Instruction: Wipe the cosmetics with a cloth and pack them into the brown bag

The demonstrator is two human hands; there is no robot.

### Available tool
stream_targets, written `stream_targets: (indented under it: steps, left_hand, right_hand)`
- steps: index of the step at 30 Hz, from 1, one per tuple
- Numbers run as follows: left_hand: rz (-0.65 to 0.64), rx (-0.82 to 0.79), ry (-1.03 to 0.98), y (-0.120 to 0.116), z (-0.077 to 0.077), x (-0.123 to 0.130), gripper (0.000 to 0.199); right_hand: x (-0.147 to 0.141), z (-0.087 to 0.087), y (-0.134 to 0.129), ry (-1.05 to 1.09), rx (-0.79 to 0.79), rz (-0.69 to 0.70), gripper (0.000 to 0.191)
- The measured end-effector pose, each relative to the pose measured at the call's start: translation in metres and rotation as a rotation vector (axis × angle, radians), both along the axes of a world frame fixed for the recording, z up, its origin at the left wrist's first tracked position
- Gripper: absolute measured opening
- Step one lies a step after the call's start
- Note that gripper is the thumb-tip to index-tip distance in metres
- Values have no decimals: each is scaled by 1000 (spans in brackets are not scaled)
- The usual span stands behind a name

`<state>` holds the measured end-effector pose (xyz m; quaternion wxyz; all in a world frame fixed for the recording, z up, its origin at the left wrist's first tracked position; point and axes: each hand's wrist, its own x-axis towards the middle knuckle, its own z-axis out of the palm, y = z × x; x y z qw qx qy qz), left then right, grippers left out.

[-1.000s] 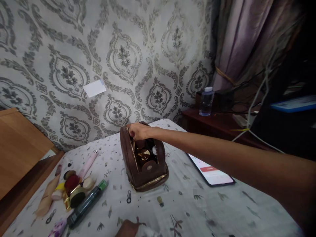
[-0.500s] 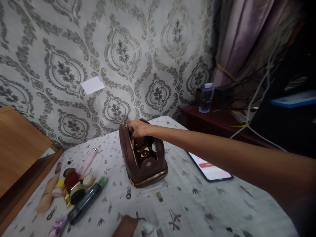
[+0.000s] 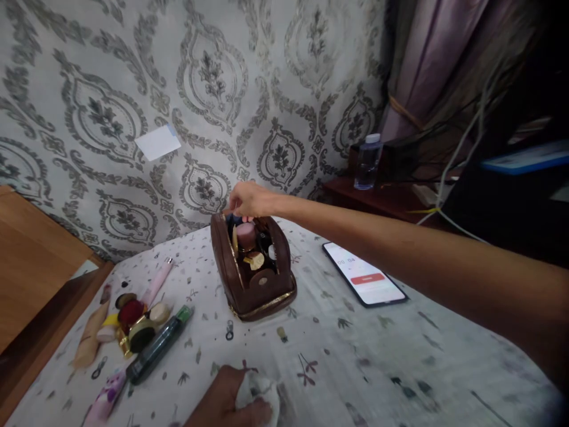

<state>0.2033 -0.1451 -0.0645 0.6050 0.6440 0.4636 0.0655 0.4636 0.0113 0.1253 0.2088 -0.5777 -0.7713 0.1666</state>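
A brown cosmetic bag stands unzipped on the patterned cloth, with a pink-capped container, a gold-topped item and other cosmetics inside. My right hand is at its far upper rim, fingers pinched together; what lies between them, if anything, is hidden. At the bottom edge my left hand grips a crumpled white wipe, thumb across it. To the left lie a dark green tube, a pink tube, a beige tube, a purple-and-pink tube and several small jars.
A phone with a lit screen lies right of the bag, under my right forearm. Beyond, a water bottle stands on a dark red table beside white cables. Wooden furniture borders the left; a papered wall is behind.
My right hand has risen from inside the bag to above its far rim, uncovering more contents. My left hand and the wipe have come further into view. The camera view has shifted slightly.
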Motion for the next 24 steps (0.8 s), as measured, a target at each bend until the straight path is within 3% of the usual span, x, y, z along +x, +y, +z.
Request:
stream_targets:
  steps: [3,6,13,19,24]
  left_hand:
    - [66,140,174,-1,-1,3,40]
    - [52,175,234,-2,1,9,51]
    - [-136,148,-117,1,14,22,55]
    - [-63,158,-246,1,17,18,47]
    - [49,343,-283,8,29,4,46]
  right_hand:
    - [4,-5,-11,-16,126,17,12]
    - [4,-14,-25,-4,246,18,12]
    - [-6,-27,-86,201,390,87,29]
    - [-36,-64,-137,289,243,325,41]
    - [-63,-98,-152,366,120,411,44]
